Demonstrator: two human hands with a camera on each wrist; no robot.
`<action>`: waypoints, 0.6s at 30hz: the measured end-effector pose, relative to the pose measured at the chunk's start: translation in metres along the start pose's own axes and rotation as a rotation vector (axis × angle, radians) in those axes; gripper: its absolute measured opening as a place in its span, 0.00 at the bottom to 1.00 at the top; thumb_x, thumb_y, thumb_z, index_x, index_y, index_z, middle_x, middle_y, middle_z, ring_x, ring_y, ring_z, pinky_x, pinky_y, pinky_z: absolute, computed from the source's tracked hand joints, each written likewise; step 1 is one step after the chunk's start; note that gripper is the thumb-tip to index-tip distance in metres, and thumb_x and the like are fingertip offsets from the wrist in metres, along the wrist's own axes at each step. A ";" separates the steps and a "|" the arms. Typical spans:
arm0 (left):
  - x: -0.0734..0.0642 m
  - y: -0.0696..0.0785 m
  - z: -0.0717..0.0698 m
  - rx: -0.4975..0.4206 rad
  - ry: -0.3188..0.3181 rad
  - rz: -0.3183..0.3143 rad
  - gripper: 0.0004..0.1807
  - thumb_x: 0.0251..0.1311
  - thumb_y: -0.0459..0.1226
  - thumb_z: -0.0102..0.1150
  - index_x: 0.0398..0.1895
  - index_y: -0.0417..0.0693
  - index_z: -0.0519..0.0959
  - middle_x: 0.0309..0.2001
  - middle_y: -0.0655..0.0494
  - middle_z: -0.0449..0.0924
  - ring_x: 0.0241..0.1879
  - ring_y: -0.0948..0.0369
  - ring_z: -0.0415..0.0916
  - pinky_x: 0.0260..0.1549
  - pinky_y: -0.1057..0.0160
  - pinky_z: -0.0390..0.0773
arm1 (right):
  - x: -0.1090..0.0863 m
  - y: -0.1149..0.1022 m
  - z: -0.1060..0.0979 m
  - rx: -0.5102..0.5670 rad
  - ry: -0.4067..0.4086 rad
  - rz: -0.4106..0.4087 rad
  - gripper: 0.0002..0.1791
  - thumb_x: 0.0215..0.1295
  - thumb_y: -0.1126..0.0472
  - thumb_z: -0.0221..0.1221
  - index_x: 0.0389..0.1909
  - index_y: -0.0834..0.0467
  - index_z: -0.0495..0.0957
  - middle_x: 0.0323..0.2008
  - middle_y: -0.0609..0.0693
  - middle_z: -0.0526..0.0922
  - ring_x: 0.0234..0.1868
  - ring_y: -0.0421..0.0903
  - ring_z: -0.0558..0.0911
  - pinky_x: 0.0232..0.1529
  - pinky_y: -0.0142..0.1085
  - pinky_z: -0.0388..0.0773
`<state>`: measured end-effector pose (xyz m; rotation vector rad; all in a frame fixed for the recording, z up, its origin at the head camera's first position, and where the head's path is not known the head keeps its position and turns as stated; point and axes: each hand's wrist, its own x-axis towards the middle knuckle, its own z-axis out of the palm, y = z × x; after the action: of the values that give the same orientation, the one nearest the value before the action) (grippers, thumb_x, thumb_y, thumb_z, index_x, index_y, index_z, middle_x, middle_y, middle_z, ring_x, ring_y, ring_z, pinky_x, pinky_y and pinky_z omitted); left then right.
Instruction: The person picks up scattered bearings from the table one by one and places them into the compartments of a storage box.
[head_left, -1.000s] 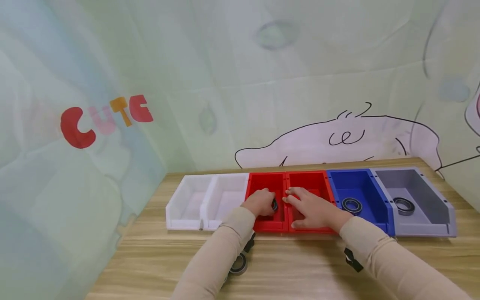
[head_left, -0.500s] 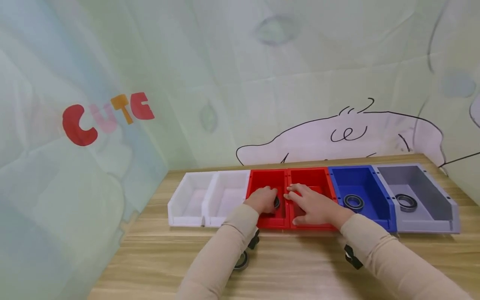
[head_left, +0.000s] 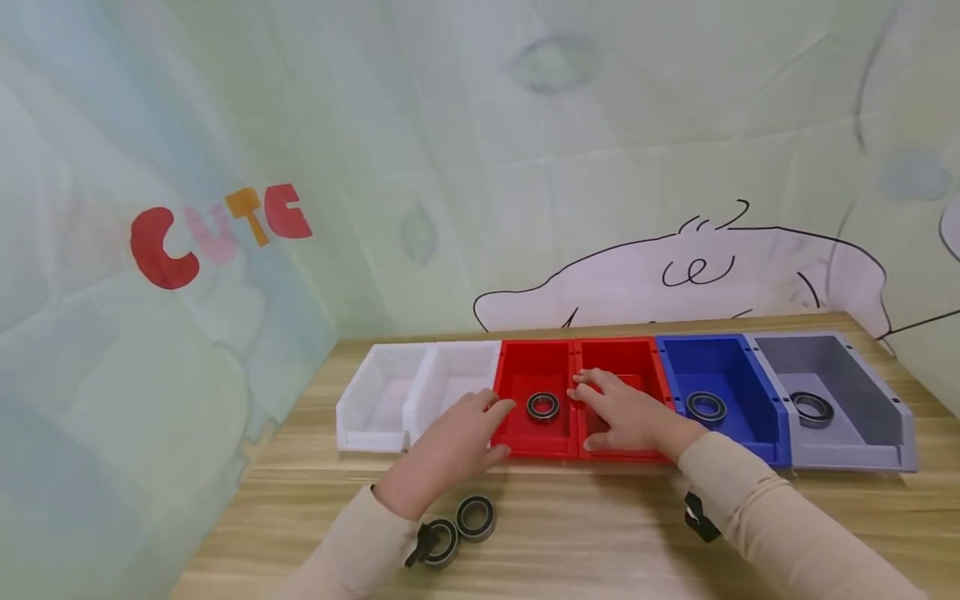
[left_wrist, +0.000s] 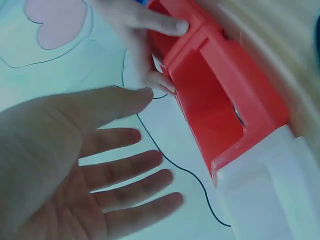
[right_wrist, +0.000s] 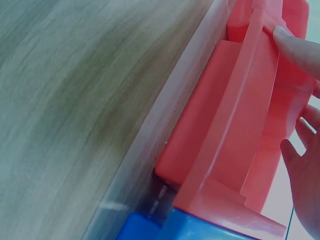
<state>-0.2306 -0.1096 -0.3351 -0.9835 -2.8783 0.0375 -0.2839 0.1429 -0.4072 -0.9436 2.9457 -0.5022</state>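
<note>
My left hand (head_left: 453, 442) is held with its fingers spread and nothing in them, near the front of the second white bin (head_left: 463, 371) and the left red bin (head_left: 534, 358). A ball bearing (head_left: 542, 418) lies flat in that red bin. My right hand (head_left: 633, 417) rests over the right red bin (head_left: 622, 352), its fingertips at the divider between the two red bins and its thumb by the front rim. In the left wrist view, the left palm (left_wrist: 65, 195) faces the camera and holds nothing. The right thumb (right_wrist: 295, 47) touches the red rim in the right wrist view.
Another bearing (head_left: 707, 420) lies in the blue bin (head_left: 705, 358), one more bearing (head_left: 814, 423) in the grey bin (head_left: 802, 362). Beside the left wrist, two bearings, a nearer one (head_left: 453, 546) and a farther one (head_left: 491, 518), lie on the wooden table (head_left: 585, 542). A printed curtain hangs behind.
My left hand has let go of the bearing in the left red bin and drawn back left and toward me, uncovering it and the two table bearings. My right hand stays in place.
</note>
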 end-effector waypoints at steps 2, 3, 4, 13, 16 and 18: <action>-0.015 0.001 0.004 -0.041 -0.016 0.001 0.24 0.52 0.41 0.62 0.53 0.44 0.73 0.42 0.52 0.74 0.38 0.57 0.73 0.40 0.63 0.76 | 0.000 0.000 0.000 0.007 -0.001 0.006 0.39 0.48 0.49 0.67 0.62 0.52 0.64 0.67 0.54 0.57 0.67 0.55 0.58 0.54 0.48 0.75; -0.022 0.001 0.008 -0.050 -0.038 0.006 0.23 0.51 0.42 0.62 0.52 0.45 0.73 0.40 0.52 0.74 0.37 0.58 0.73 0.38 0.63 0.76 | 0.000 0.000 -0.001 0.012 -0.004 0.009 0.39 0.48 0.49 0.67 0.62 0.52 0.64 0.67 0.54 0.57 0.68 0.55 0.58 0.54 0.48 0.75; -0.028 0.001 0.012 -0.066 -0.066 0.010 0.23 0.51 0.42 0.62 0.51 0.45 0.73 0.40 0.53 0.75 0.37 0.58 0.73 0.38 0.63 0.76 | -0.001 -0.001 -0.001 0.017 -0.004 0.010 0.39 0.48 0.49 0.68 0.62 0.52 0.64 0.67 0.54 0.57 0.68 0.56 0.57 0.54 0.49 0.75; -0.051 -0.001 0.055 -0.097 -0.286 -0.001 0.26 0.43 0.44 0.67 0.50 0.60 0.74 0.40 0.58 0.71 0.35 0.63 0.67 0.30 0.69 0.71 | -0.002 -0.002 0.001 0.032 -0.004 0.020 0.39 0.49 0.50 0.67 0.63 0.52 0.64 0.68 0.54 0.56 0.68 0.56 0.56 0.54 0.50 0.74; -0.050 -0.002 0.063 -0.122 -0.269 0.002 0.24 0.40 0.42 0.67 0.45 0.61 0.74 0.38 0.59 0.68 0.34 0.65 0.63 0.27 0.71 0.67 | -0.002 -0.003 0.000 0.039 -0.004 0.016 0.39 0.49 0.50 0.67 0.62 0.52 0.64 0.68 0.55 0.56 0.68 0.57 0.56 0.54 0.50 0.74; -0.049 -0.002 0.066 -0.133 -0.255 0.008 0.21 0.39 0.43 0.67 0.41 0.61 0.74 0.37 0.60 0.67 0.33 0.65 0.62 0.27 0.72 0.66 | -0.002 -0.003 0.000 0.038 -0.003 0.009 0.39 0.49 0.50 0.67 0.62 0.53 0.64 0.68 0.55 0.56 0.68 0.57 0.57 0.54 0.50 0.74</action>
<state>-0.2001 -0.1409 -0.4044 -1.0852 -3.1443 -0.0301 -0.2805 0.1418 -0.4067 -0.9258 2.9250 -0.5534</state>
